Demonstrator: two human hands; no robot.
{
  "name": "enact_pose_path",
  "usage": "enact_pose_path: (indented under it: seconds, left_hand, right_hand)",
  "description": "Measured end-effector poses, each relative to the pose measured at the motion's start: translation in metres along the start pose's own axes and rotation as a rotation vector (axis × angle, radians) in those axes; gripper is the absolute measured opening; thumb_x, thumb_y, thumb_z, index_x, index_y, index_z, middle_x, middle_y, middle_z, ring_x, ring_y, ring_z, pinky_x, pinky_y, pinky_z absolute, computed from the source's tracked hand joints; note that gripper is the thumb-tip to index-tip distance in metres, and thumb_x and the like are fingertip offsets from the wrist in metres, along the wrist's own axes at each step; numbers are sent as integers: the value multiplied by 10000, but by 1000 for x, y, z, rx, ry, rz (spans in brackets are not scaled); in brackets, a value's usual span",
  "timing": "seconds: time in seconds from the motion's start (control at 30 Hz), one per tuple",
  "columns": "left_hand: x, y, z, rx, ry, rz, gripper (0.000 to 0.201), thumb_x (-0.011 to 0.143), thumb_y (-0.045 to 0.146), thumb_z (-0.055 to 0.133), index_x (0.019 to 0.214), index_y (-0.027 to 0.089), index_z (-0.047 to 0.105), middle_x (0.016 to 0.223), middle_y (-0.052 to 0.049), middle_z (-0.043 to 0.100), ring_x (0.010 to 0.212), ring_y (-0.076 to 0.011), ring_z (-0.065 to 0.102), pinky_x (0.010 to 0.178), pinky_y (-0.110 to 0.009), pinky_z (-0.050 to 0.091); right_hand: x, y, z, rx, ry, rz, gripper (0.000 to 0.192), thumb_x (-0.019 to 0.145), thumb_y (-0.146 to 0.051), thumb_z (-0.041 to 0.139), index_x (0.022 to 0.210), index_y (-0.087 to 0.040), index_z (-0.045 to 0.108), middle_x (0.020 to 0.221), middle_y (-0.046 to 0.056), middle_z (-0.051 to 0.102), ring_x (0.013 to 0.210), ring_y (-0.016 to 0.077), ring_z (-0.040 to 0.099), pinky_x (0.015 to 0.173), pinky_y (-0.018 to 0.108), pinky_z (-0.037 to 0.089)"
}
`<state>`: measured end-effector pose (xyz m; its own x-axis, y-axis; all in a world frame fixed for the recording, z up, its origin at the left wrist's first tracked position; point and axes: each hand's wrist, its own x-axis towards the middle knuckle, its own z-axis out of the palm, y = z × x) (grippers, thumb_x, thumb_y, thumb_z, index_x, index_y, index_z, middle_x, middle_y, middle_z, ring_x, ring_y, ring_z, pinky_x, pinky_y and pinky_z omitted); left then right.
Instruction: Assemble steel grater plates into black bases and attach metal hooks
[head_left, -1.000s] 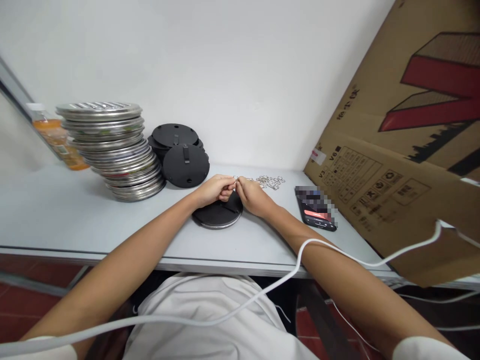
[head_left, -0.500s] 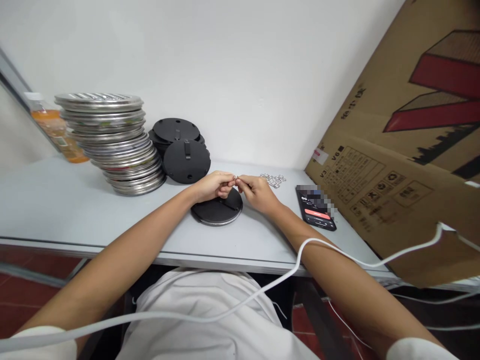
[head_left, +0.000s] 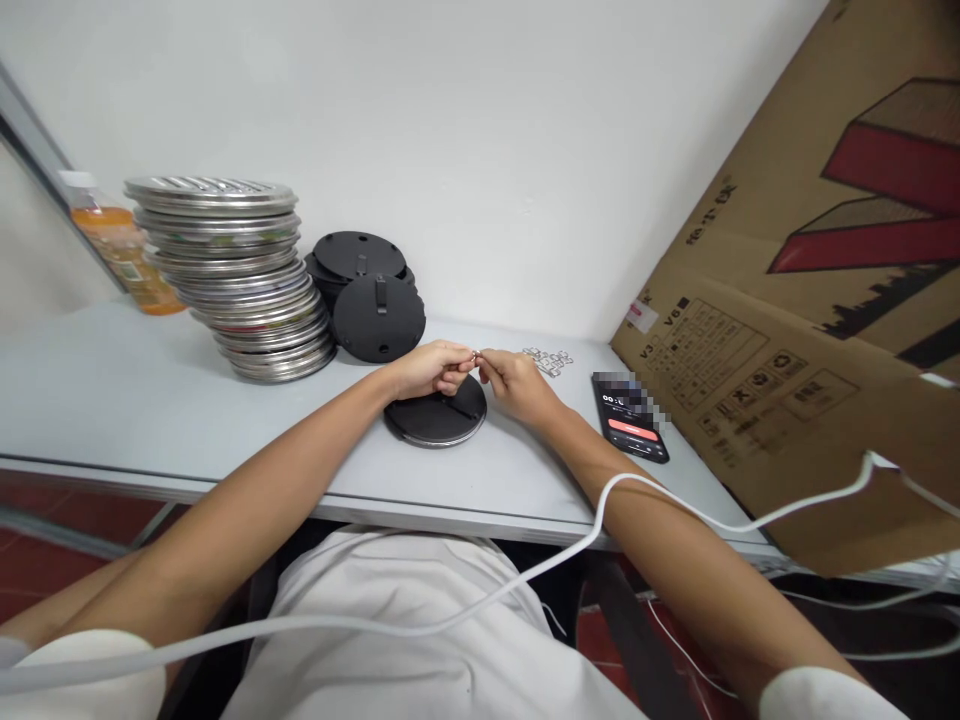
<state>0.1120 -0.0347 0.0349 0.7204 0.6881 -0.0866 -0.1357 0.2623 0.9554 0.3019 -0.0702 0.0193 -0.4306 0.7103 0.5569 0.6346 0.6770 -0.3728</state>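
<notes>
A small metal ring (head_left: 473, 355) is pinched between the fingertips of the left hand (head_left: 431, 369) and the right hand (head_left: 514, 383), which meet tip to tip just above the far edge of a black disc (head_left: 435, 418). Both hands are closed in a fine pinch on the little part; it is too small for its shape or long axis to be made out, though it appears to lie across the gap between the two sets of fingertips. Neither hand is clearly nearer to it, as it is shared by both.

The black disc lies flat on the grey table (head_left: 90, 400), directly beneath the hands and touching neither so far as can be seen. A loose pile of small metal parts (head_left: 549, 360) is found just beyond the right hand, nearer to it than to the left. Further to the right a phone (head_left: 630, 415) is lying face up, with a cardboard box (head_left: 810, 300) leaning behind it. Beyond the left hand more black discs (head_left: 371, 300) are stacked, and beside those a leaning stack of metal drain covers (head_left: 240, 290), with an orange drink bottle (head_left: 124, 260) behind it. A white cable (head_left: 600, 530) is draped over the right forearm.
</notes>
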Motion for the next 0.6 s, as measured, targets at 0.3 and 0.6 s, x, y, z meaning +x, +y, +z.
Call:
enact_pose_path:
  seconds: [0.3, 0.6]
  left_hand:
    - [-3, 5, 0, 29, -29, -50, 250, 930, 153, 528, 683, 112, 525, 599, 31, 358, 439, -35, 281, 407, -141, 274]
    - [-5, 10, 6, 257, 44, 96, 283, 884, 160, 496, 605, 148, 454, 551, 37, 323, 461, -60, 306, 459, -184, 253]
  right_hand:
    - [-1, 3, -5, 62, -96, 19, 376, 1022, -380, 357, 707, -215, 478, 618, -11, 561, 553, 122, 488, 654, 255, 368]
    - [-1, -9, 3, 452, -12, 199, 307, 990, -364, 347, 726, -226, 420, 588, -22, 543, 584, 137, 473, 653, 275, 389]
